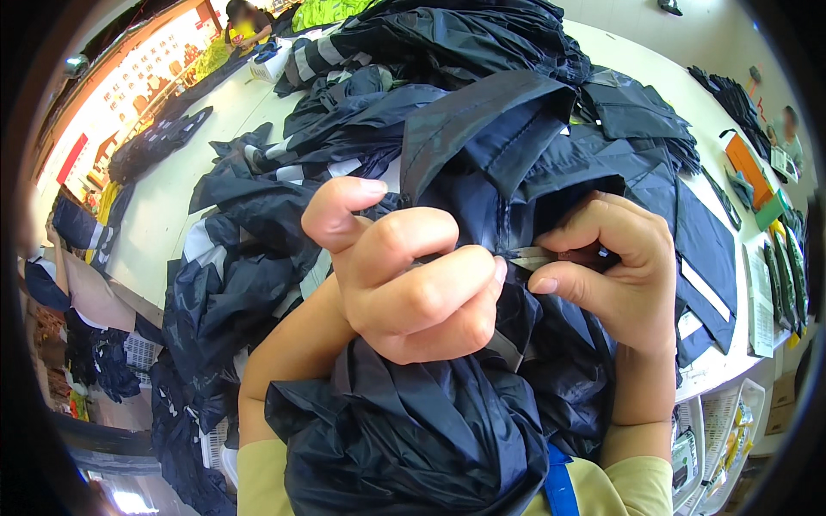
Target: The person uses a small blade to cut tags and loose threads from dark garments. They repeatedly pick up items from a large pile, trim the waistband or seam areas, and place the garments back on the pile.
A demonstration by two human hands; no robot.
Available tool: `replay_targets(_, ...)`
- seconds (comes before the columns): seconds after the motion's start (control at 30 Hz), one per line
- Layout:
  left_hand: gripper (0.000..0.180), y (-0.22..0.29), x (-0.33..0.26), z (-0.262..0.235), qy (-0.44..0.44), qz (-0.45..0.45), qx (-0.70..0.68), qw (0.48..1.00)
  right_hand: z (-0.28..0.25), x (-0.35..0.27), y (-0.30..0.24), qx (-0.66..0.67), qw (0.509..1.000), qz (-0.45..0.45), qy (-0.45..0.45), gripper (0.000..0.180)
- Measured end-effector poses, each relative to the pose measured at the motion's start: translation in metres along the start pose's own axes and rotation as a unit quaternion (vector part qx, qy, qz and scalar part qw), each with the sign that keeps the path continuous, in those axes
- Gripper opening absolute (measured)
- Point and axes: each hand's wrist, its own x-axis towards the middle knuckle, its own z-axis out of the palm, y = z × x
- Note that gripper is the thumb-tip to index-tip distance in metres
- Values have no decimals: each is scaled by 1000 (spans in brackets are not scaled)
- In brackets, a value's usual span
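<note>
A dark navy garment (486,142) of thin shiny fabric, with a stitched collar-like band, is bunched in front of me. My right hand (624,258) grips small metal thread snips (535,255), their points toward the garment's seam. My left hand (417,275) is closed in front of the fabric, thumb hidden, with its fingertips beside the tips of the snips. What those fingers pinch, if anything, is too small to make out. More of the dark fabric (413,439) lies gathered over my lap, between my forearms.
A big heap of dark garments (439,43) with grey reflective strips covers much of the white table (163,232). White plastic baskets (723,439) stand at the lower right. An orange box (747,168) sits at the right. Other people (249,30) are around the table's far sides.
</note>
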Motion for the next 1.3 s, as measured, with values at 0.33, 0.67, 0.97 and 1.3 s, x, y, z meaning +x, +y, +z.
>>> replay_targets(0.33,12,-14,9,-18,-97,36,10,995,-2,-3,12,216,976,8,37,37)
replay_targets(0.67,23,-177,-7,-347,-521,-404,497,564,-19,14,47,217,962,144,86,27)
replay_targets(0.97,59,-173,26,-102,-486,-335,139,795,67,3,46,-33,944,-5,-327,36)
replay_targets(1.3,29,-151,-111,143,-535,-157,192,808,58,-7,82,153,959,161,-177,21)
